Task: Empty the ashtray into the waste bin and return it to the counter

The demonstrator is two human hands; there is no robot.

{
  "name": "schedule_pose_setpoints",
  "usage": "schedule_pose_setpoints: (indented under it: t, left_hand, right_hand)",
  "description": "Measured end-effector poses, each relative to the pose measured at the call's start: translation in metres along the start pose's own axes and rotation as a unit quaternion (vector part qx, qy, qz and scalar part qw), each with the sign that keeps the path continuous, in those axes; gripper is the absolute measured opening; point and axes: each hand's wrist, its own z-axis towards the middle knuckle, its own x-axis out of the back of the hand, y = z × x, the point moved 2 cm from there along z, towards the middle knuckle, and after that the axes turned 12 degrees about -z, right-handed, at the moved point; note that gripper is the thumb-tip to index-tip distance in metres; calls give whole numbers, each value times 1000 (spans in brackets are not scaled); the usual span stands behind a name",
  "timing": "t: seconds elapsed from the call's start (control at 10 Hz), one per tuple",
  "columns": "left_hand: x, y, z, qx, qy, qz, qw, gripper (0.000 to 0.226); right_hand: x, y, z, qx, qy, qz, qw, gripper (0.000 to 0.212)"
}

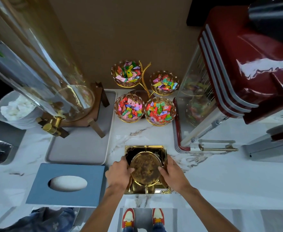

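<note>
Both hands are on the square gold metal ashtray (147, 168) here: our left hand (119, 174) grips its left edge and our right hand (171, 173) grips the right edge, thumbs hooked over the rim of the round, stained bowl in the middle. So both are closed around it, not spread. We can't really tell if the ashtray is resting on the white marble desk (221, 181) or lifted just off it, but it's right at the front edge, straight ahead of us. Just to its left sits a blue rectangular tissue box (67, 185) with an oval opening. Behind it is a gold stand with four glass bowls of colourful wrapped candies (145, 92). A glass drink dispenser with a brass tap (53, 104) stands on a grey tray (80, 148) at the back left, and a red glass-fronted display cabinet (221, 91) is on the right.
</note>
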Motion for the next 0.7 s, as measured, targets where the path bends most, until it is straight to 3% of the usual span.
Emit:
schedule_pose_setpoints:
  t: [0.3,0.5,0.7]
  left_hand:
    - [7,2,-8,2,3,1,1000,46]
    - [19,-1,-31,-36,69,-37,996,42]
    - [39,3,-51,-156,164,-75,971,35]
  right_hand:
    - [2,3,-4,-7,1,30,1000,69]
    - [10,4,-17,-29,51,0,998,59]
    - [43,-34,-42,113,195,-151,962,57]
